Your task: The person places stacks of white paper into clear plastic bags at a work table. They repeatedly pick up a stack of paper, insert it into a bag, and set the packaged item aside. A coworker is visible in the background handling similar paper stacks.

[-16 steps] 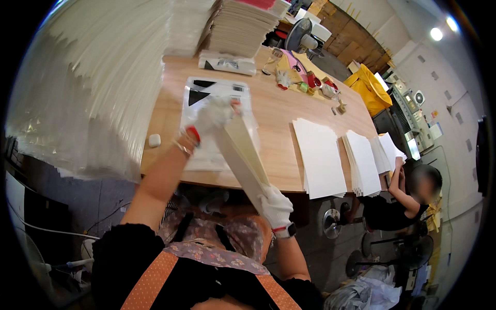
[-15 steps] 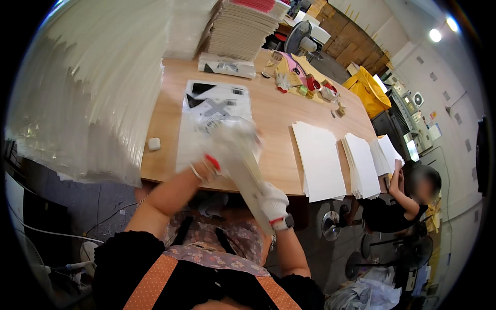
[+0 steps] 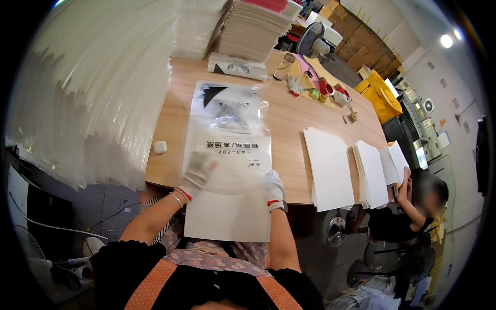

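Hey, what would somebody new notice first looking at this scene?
Probably the two gloved hands, left and right, at the wooden table's near edge, on a white paper pad going into a clear plastic sleeve. Next, the towering wall of stacked white sheets on the left.

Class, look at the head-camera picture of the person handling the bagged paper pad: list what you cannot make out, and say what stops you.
- Left hand: motion blur smears the glove, so its grip cannot be told.
- Right hand: fingers partly hidden behind the clear bag.
- Pad: its far end is veiled by the bag's glare.
- Small items at the table's far end: too small to identify.
- Co-worker: cut off by the dark fisheye rim.
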